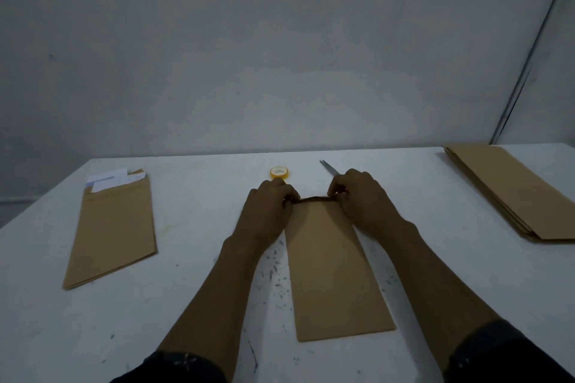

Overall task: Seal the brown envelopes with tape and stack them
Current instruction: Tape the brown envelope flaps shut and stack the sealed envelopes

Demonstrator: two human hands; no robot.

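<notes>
A long brown envelope [334, 270] lies lengthwise on the white table [193, 221] in front of me. My left hand [269, 208] pinches the left corner of its far flap, and my right hand [362, 199] pinches the right corner; the flap edge between them is lifted and curled. A small roll of yellow tape [279, 172] sits just beyond my left hand. Metal scissors [329, 167] lie beyond my right hand, their handles hidden by it.
At the left lies a pile of brown envelopes [113, 230] with white papers sticking out of the top. A second pile of brown envelopes [510, 190] lies at the right edge. A grey wall stands behind the table's far edge.
</notes>
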